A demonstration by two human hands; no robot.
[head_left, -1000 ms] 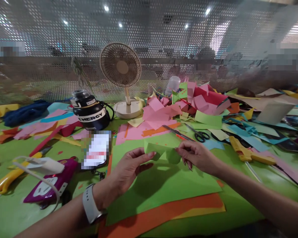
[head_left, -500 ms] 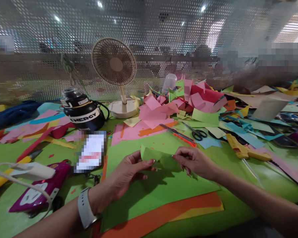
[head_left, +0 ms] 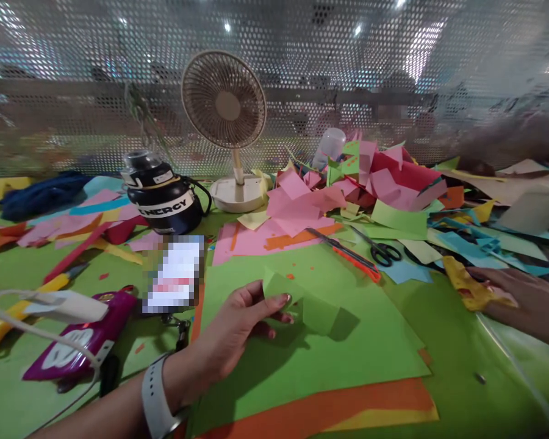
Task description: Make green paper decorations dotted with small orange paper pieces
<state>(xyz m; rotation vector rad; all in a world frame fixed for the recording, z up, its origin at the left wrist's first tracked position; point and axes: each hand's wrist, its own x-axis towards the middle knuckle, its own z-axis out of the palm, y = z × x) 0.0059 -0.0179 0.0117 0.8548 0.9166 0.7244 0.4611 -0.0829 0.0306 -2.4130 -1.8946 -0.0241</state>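
Note:
Between thumb and fingers, my left hand (head_left: pixel 251 320) pinches a small folded green paper piece (head_left: pixel 318 312) above a large green sheet (head_left: pixel 366 360). The piece's right part hangs free and casts a shadow on the sheet. At the right, my right hand (head_left: pixel 519 299) is wrapped round the yellow glue gun (head_left: pixel 462 283), with its fingers partly hidden. A clear glue stick (head_left: pixel 496 335) shows below the gun. An orange cutter (head_left: pixel 357 262) and black scissors (head_left: pixel 382 251) lie between the hands, beyond the sheet.
Coloured paper scraps (head_left: pixel 297 201) are heaped at the back. A fan (head_left: pixel 227 107) and a black bottle (head_left: pixel 169 207) stand behind the sheet. To the left lie a phone (head_left: pixel 176 274), a purple packet (head_left: pixel 82 338) and a white cable (head_left: pixel 68 347). Orange paper (head_left: pixel 311 408) sticks out beneath the sheet.
My right hand has let go of the green piece and moved right onto the glue gun. My left hand still holds the piece. The camera view has shifted slightly.

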